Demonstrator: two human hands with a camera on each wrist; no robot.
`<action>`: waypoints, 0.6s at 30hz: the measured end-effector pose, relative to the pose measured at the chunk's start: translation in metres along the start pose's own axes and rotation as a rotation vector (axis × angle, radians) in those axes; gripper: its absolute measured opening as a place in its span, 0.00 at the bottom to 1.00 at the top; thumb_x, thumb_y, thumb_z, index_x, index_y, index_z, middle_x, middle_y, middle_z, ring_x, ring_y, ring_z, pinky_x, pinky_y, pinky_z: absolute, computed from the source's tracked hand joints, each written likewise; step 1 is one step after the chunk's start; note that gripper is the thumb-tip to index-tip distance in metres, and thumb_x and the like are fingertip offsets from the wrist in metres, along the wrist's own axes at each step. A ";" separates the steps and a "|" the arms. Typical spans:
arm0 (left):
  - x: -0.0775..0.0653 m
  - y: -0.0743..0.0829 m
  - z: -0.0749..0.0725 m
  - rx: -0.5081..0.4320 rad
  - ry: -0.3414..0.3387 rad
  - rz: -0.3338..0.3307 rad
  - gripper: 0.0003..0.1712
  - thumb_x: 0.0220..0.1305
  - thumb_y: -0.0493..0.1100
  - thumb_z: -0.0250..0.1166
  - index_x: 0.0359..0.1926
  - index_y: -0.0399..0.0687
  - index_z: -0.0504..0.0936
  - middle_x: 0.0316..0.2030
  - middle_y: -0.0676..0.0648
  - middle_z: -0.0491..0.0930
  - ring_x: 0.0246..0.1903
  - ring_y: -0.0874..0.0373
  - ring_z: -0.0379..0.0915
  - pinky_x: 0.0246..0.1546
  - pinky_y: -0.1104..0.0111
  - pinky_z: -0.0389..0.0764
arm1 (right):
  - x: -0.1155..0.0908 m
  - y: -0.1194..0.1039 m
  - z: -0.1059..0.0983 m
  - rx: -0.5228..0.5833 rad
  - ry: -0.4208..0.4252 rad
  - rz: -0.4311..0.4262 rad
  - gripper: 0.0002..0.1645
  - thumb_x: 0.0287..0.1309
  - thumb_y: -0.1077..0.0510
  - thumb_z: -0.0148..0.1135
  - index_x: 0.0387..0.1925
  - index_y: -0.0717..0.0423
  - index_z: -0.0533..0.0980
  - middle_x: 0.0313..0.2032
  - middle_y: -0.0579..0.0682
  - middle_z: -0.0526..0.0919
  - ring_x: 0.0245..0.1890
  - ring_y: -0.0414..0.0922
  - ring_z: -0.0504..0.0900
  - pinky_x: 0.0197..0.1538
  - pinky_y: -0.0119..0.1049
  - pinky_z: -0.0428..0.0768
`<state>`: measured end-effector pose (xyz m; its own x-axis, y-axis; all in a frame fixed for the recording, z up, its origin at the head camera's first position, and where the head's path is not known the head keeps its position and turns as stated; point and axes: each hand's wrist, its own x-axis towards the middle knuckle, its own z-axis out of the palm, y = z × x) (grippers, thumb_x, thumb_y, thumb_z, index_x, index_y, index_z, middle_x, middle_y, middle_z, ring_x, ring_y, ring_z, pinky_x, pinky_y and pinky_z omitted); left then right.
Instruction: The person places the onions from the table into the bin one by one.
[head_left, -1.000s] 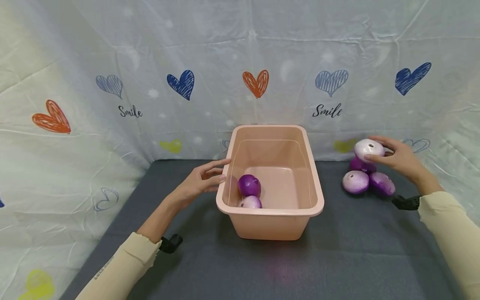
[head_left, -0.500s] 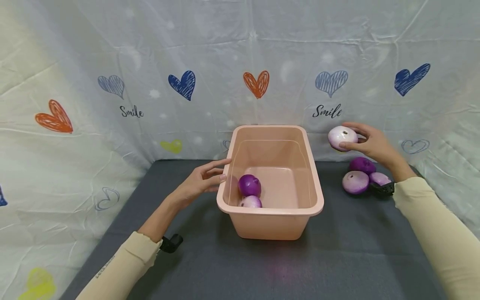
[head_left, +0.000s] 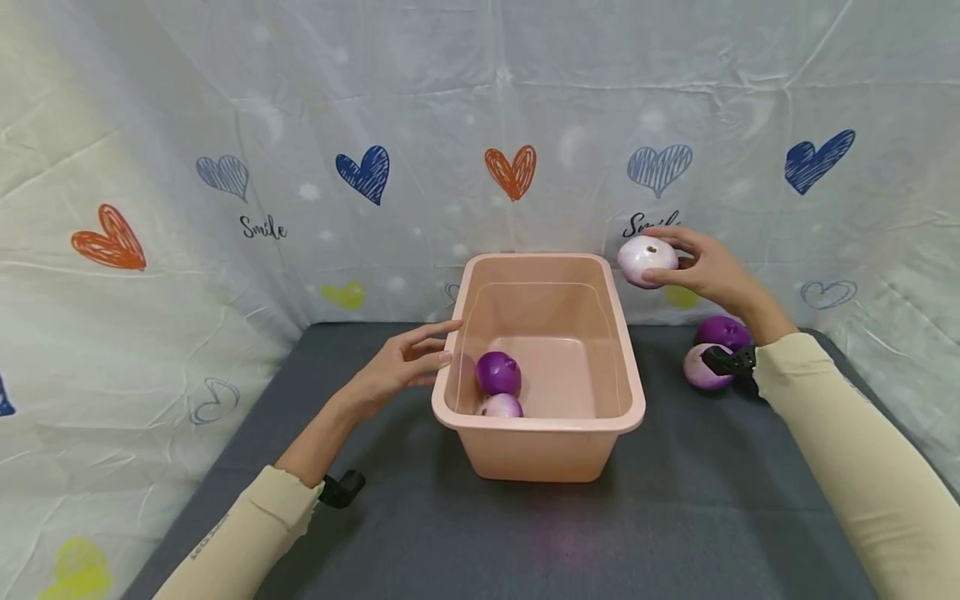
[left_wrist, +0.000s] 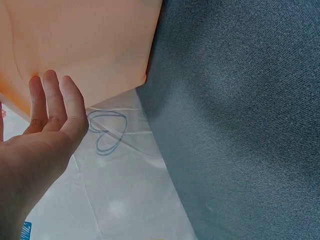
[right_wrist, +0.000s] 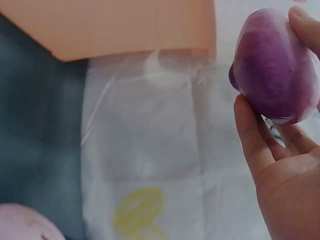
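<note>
A pale purple onion (head_left: 640, 260) is held up in my right hand (head_left: 712, 271), pinched between thumb and fingers, just off the back right corner of a peach plastic basin (head_left: 536, 454). In the right wrist view the same onion (right_wrist: 275, 65) shows a darker purple side. My left hand (head_left: 397, 371) rests with extended fingers against the basin's left rim; the left wrist view has those fingers (left_wrist: 55, 102) beside its outer wall. Inside the basin lie a dark purple onion (head_left: 497, 372) and a paler onion (head_left: 501, 406), at the left front.
On the grey tabletop (head_left: 675, 517), right of the basin, sit a dark purple onion (head_left: 722, 332) and a pale onion (head_left: 699, 368), partly behind the right wrist's black strap (head_left: 731, 360). A white curtain (head_left: 435, 108) printed with hearts hangs behind.
My right hand has lifted the pale onion off the pile and carried it left and up towards the basin. The left hand has stayed at the rim.
</note>
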<state>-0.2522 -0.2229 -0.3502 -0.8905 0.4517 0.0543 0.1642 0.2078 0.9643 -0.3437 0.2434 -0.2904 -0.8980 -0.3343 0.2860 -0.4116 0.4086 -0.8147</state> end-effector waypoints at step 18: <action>-0.002 0.000 0.000 0.001 0.007 0.006 0.32 0.74 0.45 0.64 0.76 0.58 0.68 0.64 0.39 0.73 0.64 0.45 0.70 0.59 0.44 0.73 | 0.030 -0.034 0.031 0.091 -0.104 -0.090 0.38 0.58 0.64 0.74 0.70 0.57 0.72 0.66 0.51 0.71 0.60 0.53 0.75 0.53 0.35 0.79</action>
<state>-0.2506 -0.2236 -0.3503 -0.8927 0.4465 0.0616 0.1696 0.2062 0.9637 -0.3521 0.1927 -0.2697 -0.8353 -0.4542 0.3097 -0.4695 0.2963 -0.8317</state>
